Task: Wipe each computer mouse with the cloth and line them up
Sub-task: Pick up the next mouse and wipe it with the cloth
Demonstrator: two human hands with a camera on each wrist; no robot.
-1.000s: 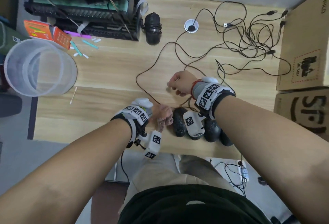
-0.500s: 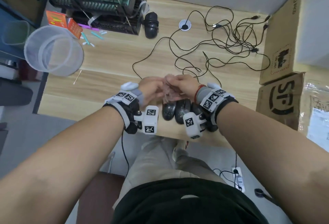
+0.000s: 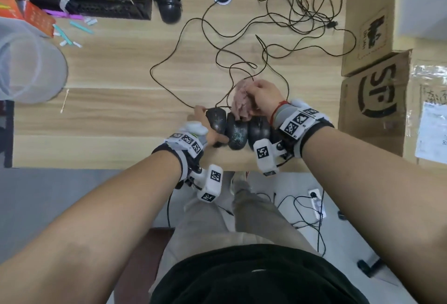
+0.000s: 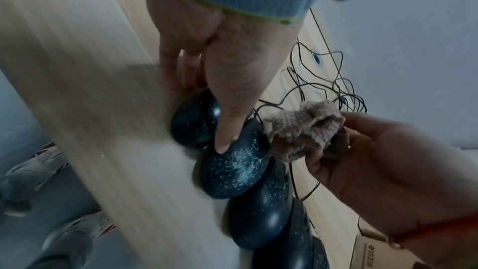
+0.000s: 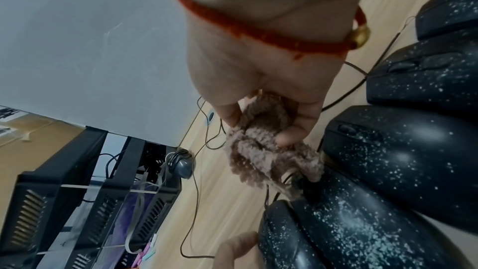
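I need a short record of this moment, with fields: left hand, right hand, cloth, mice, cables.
left hand: grips the leftmost mouse in the row
right hand: holds the cloth
cloth: bunched, above the second mouse
mice: black, speckled white, side by side at the desk front edge
cables: tangled behind the row

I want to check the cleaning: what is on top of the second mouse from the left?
White specks cover the second mouse. The left hand rests its thumb on its near-left edge, and the cloth in the right hand touches its far end. What lies under the cloth is hidden.
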